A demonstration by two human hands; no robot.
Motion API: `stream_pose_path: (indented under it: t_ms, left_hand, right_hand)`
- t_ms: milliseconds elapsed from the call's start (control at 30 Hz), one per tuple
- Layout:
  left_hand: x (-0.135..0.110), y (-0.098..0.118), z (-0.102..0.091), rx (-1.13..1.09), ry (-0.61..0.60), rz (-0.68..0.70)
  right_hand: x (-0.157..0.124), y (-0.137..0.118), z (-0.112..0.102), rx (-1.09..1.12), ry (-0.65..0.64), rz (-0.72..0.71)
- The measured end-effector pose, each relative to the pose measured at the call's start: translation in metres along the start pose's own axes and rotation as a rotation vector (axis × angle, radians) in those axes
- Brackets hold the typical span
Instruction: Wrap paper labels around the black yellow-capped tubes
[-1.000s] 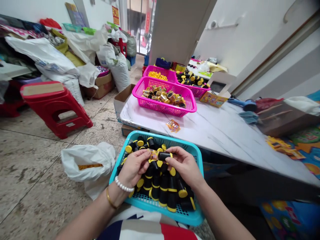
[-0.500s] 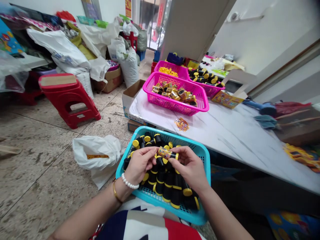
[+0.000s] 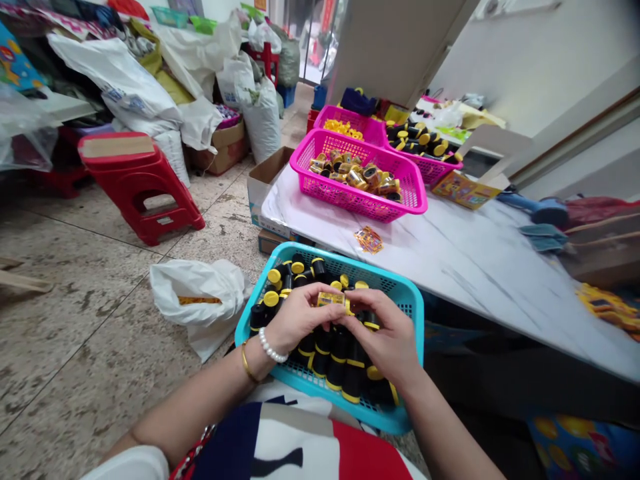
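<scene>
A turquoise basket (image 3: 410, 300) rests on my lap, filled with several black tubes with yellow caps (image 3: 333, 363). Above it, my left hand (image 3: 295, 320) and my right hand (image 3: 387, 337) meet, both pinched on one small tube with a yellow label (image 3: 331, 299) held sideways between the fingertips. A pearl bracelet and a gold bangle circle my left wrist.
A white marble-look table (image 3: 450, 260) stands ahead with a pink basket (image 3: 360, 199) of labelled tubes, more pink baskets behind, and a small sticker pile (image 3: 369, 239). On the floor lie a white plastic bag (image 3: 200, 300), a red stool (image 3: 135, 180), cardboard boxes and sacks.
The label has been wrapped further around the tube, which now shows yellow rather than black. My hands have closed in around it, and the view has shifted slightly left and down.
</scene>
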State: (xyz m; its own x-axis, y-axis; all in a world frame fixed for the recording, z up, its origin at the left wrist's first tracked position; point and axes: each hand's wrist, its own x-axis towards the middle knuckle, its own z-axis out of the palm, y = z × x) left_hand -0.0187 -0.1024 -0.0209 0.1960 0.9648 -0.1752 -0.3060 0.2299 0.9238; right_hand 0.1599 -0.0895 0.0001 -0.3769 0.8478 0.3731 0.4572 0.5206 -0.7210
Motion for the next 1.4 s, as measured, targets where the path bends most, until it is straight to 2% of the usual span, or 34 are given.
stream_pose_path:
  t_ms: [67, 133, 200, 267, 333, 433, 633, 733, 833, 967, 1167, 1300, 1400]
  left_hand:
    - [-0.004, 0.002, 0.003, 0.011, -0.019, -0.008]
    - [-0.011, 0.005, 0.005, 0.09, 0.021, 0.079]
    - [-0.018, 0.009, 0.007, 0.218, 0.062, 0.218]
    - [-0.023, 0.013, 0.006, 0.313, 0.049, 0.295]
    - [-0.023, 0.015, 0.003, 0.321, -0.002, 0.257]
    - [-0.018, 0.014, -0.004, 0.187, -0.041, 0.163]
    - [-0.012, 0.004, -0.006, -0.042, -0.147, 0.001]
    - [-0.013, 0.001, -0.002, -0.178, -0.196, -0.029]
    - [-0.013, 0.002, -0.002, -0.211, -0.232, -0.046]
    - [-0.014, 0.002, 0.0, -0.206, -0.182, -0.136]
    - [-0.011, 0.004, 0.005, -0.316, -0.2, -0.163]
    - [-0.008, 0.004, 0.008, -0.326, -0.128, -0.208]
    - [-0.007, -0.001, 0.011, -0.372, -0.155, -0.247]
  right_hand:
    - [-0.002, 0.001, -0.003, -0.037, 0.02, -0.078]
    - [-0.003, 0.0, -0.004, -0.012, 0.038, -0.126]
    - [-0.004, -0.001, -0.004, 0.103, 0.048, -0.079]
    - [-0.005, -0.003, -0.003, 0.239, 0.05, 0.026]
    - [-0.005, -0.004, -0.001, 0.304, 0.033, 0.109]
    - [-0.005, -0.002, -0.002, 0.318, 0.018, 0.159]
    - [-0.002, 0.005, -0.009, 0.554, -0.165, 0.137]
    - [0.0, 0.007, -0.007, 0.689, -0.143, 0.166]
    - [-0.001, 0.007, -0.004, 0.793, -0.123, 0.199]
    - [-0.002, 0.006, -0.004, 0.642, -0.144, 0.139]
    - [-0.002, 0.006, -0.005, 0.561, -0.037, 0.04]
    - [-0.003, 0.002, -0.004, 0.375, -0.029, -0.044]
    - [-0.005, 0.004, -0.002, 0.331, -0.016, -0.096]
